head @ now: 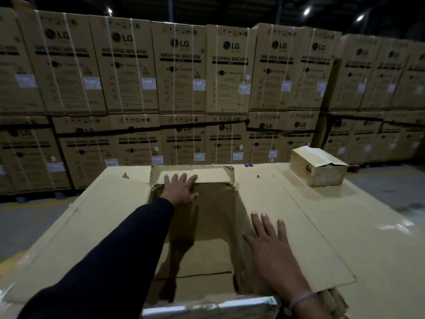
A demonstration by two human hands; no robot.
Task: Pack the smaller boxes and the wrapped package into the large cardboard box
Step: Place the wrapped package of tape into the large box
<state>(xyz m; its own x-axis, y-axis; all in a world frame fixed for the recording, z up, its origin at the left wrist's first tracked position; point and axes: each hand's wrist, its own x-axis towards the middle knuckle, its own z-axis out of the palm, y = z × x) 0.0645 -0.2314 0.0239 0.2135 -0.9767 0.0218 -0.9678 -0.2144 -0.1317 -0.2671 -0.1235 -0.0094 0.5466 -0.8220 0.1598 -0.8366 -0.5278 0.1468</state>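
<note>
The large cardboard box [299, 222] stands open in front of me, its flaps spread flat and its inside showing only bare cardboard. My left hand [180, 188], in a dark sleeve, lies flat with fingers spread on the far flap at the opening's back edge. My right hand [269, 245] rests flat, fingers apart, on the right flap beside the opening. One smaller box [318, 166], its top flap partly lifted, sits on the far right of the spread cardboard. A package wrapped in shiny plastic [211, 307] shows at the bottom edge, just below the opening.
A wall of stacked washing-machine cartons [179, 88] rises two tiers high right behind the box. Grey concrete floor [27, 222] with a yellow line lies to the left, and more floor shows at the right.
</note>
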